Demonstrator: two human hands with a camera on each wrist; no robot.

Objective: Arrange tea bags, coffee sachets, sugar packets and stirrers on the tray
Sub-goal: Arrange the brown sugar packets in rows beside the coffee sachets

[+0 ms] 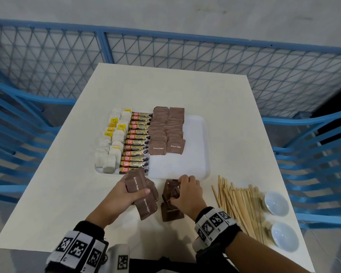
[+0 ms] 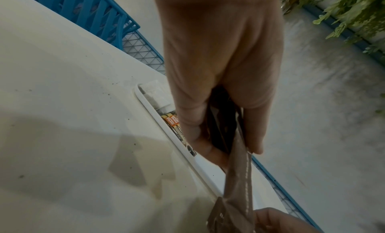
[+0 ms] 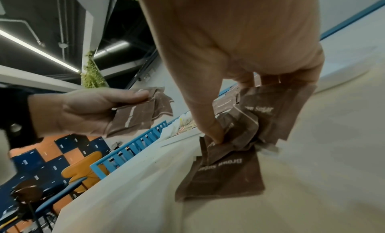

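Nearest to me: left hand (image 1: 124,193) clamped on a fanned stack of brown paper "Brown Sugar" packets (image 1: 140,191), thumb on top, held just off the white rectangular table (image 1: 67,194) at the near rim of the white plastic tray (image 1: 197,154). Right hand (image 1: 187,195) is curled around a loose pile of brown sugar packets (image 1: 171,201) lying on the table just beside it. On the tray I see, left to right, white tea bags with yellow tags (image 1: 112,140), a column of gold-and-black coffee granule sachets (image 1: 136,142), and two overlapping columns of brown sugar packets (image 1: 166,131); right part bare. Wooden stirrers (image 1: 238,203) lie heaped on the table right of the hands, two small white bowls (image 1: 280,217) beyond them.
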